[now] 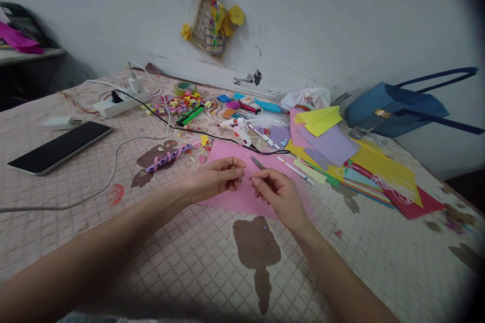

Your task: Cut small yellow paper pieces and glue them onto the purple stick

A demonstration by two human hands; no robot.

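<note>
Both hands are raised over a pink sheet (223, 202) on the table. My left hand (214, 180) has its thumb and fingertips pinched together; anything between them is too small to make out. Close by on the right, my right hand (282, 194) is also closed in a pinch, with its contents unclear. A grey pointed metal tip (257, 162), like scissor blades, shows just beyond the right fingers; whether that hand holds it I cannot tell. Beyond the pink sheet lies a white glue gun (239, 130) with a black cord. A purple dotted paper roll (166, 158) wrapped in pink strip lies to the left.
A black phone (60, 146) and white power strip (123, 103) are at left. Small paper pieces (174, 106), a green cutter (190, 115) and tape roll (185, 88) lie behind. Coloured sheets (394, 166) and a blue bag (394, 108) are at right. A white cable (113, 166) crosses the left side.
</note>
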